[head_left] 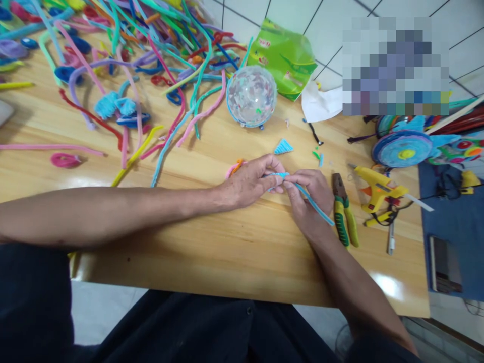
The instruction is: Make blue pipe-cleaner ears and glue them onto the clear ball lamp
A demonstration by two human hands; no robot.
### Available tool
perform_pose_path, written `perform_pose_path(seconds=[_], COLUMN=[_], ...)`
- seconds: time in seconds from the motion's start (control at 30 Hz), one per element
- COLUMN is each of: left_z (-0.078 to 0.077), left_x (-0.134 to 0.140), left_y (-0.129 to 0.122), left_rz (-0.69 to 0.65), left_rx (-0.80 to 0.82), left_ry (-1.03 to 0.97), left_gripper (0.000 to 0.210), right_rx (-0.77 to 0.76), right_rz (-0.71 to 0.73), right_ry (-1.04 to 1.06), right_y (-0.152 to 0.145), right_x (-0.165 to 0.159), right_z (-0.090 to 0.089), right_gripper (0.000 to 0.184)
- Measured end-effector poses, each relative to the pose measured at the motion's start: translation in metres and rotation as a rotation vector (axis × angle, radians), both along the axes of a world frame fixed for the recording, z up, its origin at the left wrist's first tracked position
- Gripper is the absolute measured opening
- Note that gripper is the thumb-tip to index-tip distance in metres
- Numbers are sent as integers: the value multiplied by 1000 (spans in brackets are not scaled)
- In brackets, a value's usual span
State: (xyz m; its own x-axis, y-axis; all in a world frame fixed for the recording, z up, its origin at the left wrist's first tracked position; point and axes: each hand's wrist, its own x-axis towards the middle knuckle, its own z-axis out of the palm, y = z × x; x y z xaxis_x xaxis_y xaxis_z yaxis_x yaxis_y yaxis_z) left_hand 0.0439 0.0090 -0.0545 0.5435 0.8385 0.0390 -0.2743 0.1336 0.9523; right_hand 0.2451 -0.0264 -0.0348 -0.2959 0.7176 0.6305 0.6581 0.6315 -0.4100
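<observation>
Between my hands is a light blue pipe cleaner, its worked end partly hidden by my fingers and its free tail trailing down to the right. My left hand pinches the worked end. My right hand grips the same strand close beside it, thumb and forefinger together. Just beyond my fingers lies a small blue triangle that looks made of pipe cleaner. An orange and pink piece shows partly behind my left hand. Pliers with green and yellow handles rest right of my right hand.
Many coloured pipe cleaners are heaped at the back left of the wooden table. A clear dome stands near a green packet. At right are a yellow glue gun, a utility knife and a round blue craft piece.
</observation>
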Motion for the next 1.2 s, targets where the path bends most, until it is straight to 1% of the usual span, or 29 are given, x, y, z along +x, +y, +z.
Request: perform_pose_path(seconds=[0.13,0.3,0.4,0.57,0.73,0.93,1.1,1.13,1.2], left_z=[4,13,16,17,15,16,19,19,21], left_x=[0,-3,-3,-2,0,1,2,2,2], left_y=[2,4,4,6,7,4,0,0,0], left_rz=[-18,-5,-1,2,-31,-4,14,5,-23], left_rx=[-81,-144,-178,-224,-291,-325,-365,-370,-364], left_ry=[2,-3,-8,-12,-60,-80,-141,-152,-167], left_gripper=[16,17,13,13,18,20,20,21,26], right_rx=[-11,-45,-50,-16,-15,-47,-51,-71,-166], right_rz=[-15,24,27,-3,-20,-48,-51,-49,-30], right_ry=[-12,67,89,57,49,137,185,211,307], right_y=[0,0,-1,0,1,3,2,2,2], right_x=[1,0,-2,-4,-2,-1,-3,-4,-3], right_z=[-2,-1,-1,0,0,-2,-3,-4,-6], right_gripper=[12,20,19,16,14,9,10,10,7])
